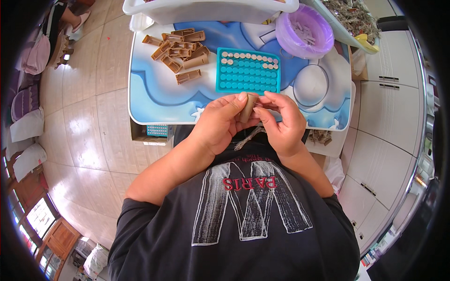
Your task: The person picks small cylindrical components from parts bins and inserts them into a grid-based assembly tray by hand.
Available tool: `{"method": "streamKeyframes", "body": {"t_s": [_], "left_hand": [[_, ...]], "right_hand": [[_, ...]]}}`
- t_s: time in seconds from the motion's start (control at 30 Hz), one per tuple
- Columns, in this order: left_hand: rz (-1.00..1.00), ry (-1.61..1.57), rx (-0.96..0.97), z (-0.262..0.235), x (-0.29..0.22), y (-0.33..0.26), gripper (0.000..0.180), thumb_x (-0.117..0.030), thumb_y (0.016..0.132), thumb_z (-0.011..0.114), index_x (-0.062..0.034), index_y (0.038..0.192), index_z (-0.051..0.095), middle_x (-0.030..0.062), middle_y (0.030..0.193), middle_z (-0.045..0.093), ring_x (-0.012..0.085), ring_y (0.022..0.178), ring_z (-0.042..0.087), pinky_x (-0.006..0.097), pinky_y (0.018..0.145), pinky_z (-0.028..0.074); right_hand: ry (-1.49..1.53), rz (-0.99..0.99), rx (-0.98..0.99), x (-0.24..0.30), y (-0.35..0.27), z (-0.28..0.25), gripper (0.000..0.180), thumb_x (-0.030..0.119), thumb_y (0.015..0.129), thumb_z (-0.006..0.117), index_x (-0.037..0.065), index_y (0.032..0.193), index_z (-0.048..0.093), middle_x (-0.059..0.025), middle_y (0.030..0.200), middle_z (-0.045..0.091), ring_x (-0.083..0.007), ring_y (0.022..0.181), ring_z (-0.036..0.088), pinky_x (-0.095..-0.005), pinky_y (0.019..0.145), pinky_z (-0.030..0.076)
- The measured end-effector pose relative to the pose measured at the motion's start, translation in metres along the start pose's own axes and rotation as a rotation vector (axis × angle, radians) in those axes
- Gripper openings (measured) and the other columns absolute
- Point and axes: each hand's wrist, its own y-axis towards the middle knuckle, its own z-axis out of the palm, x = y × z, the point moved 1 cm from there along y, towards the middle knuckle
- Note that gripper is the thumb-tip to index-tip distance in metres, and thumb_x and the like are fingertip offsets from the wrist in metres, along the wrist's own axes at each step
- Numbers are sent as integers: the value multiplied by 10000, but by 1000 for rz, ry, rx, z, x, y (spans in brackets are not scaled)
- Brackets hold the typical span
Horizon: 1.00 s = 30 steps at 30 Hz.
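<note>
The left hand (220, 124) and the right hand (281, 122) meet just in front of the near edge of the small blue and white surface (154, 100). Between them is a short brown cardboard tube (248, 107), standing almost upright. The left grip pinches the tube, with the thumb on top of it and the fingers curled behind. The right grip is pressed together too: its thumb and first finger touch the side of the tube, and the other fingers are bent. Some thin pale strings (248, 136) hang down below the tube, between the two wrists.

Just past the tube, on the surface, lies a teal tray (247, 75) full of little round holes. The far rows of the tray have small pale round things in them; the near rows look bare. To the left of the tray sits a pile of brown tubes (180, 51), lying every which way. To the right of the tray, at the far corner, stands a purple bowl (307, 30) with small pale bits inside. Behind the tray is a white tub (211, 9).
</note>
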Motion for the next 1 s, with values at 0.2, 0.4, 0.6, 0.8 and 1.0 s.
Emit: {"method": "streamKeyframes", "body": {"t_s": [0.2, 0.4, 0.6, 0.8, 1.0], "left_hand": [[8, -28, -21, 4, -3, -2, 363, -268, 975, 430, 46, 1127, 531, 123, 1043, 607, 206, 994, 590, 356, 915, 451], [14, -15, -89, 0, 1, 1, 358, -267, 961, 469, 29, 1156, 521, 86, 967, 612, 175, 947, 597, 348, 903, 463], [65, 11, 74, 2, 0, 3, 289, -261, 951, 503, 15, 1017, 558, -2, 820, 525, 103, 828, 527, 296, 828, 442], [30, 75, -83, 1, 1, 1, 358, -278, 964, 466, 27, 1131, 550, 57, 961, 614, 137, 906, 614, 293, 871, 504], [9, 39, -58, -1, 1, 3, 369, -289, 968, 454, 26, 1134, 552, 88, 1012, 632, 152, 916, 626, 293, 865, 509]], "right_hand": [[-49, -3, 61, -5, 0, -7, 157, -4, 762, 681, 0, 899, 606, -124, 859, 637, -247, 731, 646, -303, 612, 515], [-298, -198, 120, 2, 6, -11, 138, 30, 760, 673, 28, 864, 582, -94, 844, 621, -259, 679, 623, -325, 569, 505], [-366, -183, 209, 7, 7, -13, 124, 37, 766, 651, 34, 858, 568, -81, 856, 614, -251, 677, 616, -328, 547, 498], [-266, -172, 159, 3, 9, -10, 134, 15, 758, 659, 26, 856, 570, -97, 838, 621, -264, 704, 626, -329, 569, 510], [-229, -148, 131, 3, 6, -9, 142, 7, 753, 665, 18, 853, 563, -109, 825, 618, -275, 692, 622, -333, 563, 506]]}}
